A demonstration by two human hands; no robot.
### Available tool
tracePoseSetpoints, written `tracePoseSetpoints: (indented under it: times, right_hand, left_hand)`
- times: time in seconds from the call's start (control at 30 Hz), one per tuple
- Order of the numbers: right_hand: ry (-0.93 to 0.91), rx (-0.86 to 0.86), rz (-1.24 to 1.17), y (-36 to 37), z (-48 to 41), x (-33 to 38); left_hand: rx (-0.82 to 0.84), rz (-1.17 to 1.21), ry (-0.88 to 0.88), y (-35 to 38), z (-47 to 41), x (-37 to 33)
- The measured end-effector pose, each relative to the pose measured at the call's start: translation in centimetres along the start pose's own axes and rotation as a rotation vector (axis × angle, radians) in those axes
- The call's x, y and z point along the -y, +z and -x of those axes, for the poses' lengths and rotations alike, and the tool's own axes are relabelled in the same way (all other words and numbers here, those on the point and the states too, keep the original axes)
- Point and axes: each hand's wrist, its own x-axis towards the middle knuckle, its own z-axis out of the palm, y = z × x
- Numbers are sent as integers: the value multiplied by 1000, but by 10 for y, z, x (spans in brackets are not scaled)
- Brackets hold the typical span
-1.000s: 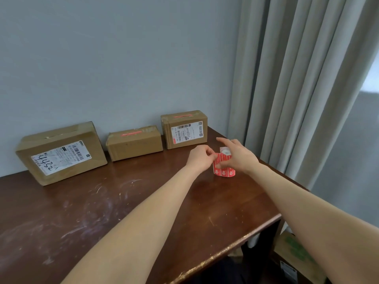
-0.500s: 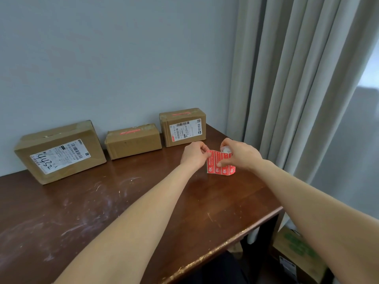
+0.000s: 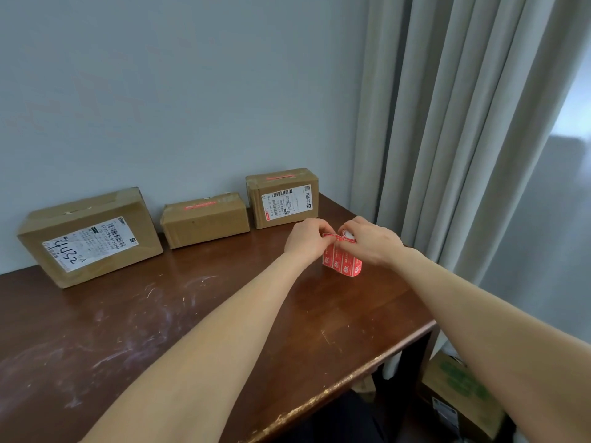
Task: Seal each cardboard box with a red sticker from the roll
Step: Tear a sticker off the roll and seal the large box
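Roll of red stickers (image 3: 342, 266), white print, pale core, left hand (image 3: 306, 242) and right hand (image 3: 373, 243) pinching its top edge

Back there, pale blue-grey wall (image 3: 176, 91), flat and evenly lit. In front of it, dark brown wooden table (image 3: 96, 330), glossy, smeared with whitish scuffs on the left, chipped pale along the near edge. Over on the right, heavy grey-beige curtain (image 3: 447, 139) in long vertical folds, down past the table's far corner. Beyond that, window (image 3: 579, 100), soft cool daylight at the top, dimmer grey lower down. Down below the table's right end, in shadow, carton (image 3: 460, 394) with green print.
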Motion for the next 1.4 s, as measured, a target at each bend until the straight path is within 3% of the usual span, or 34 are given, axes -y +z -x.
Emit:
tracePoseSetpoints:
  times: [0.6, 1.0, 1.4]
  right_hand:
    - [-22, 54, -67, -2, 0, 0]
    - [-17, 33, -103, -7, 3, 1]
    - [6, -7, -89, -4, 5, 2]
  left_hand:
    - [11, -40, -40, -6, -2, 10]
    - [19, -86, 67, -4, -3, -2]
    - [70, -5, 5, 0, -5, -1]
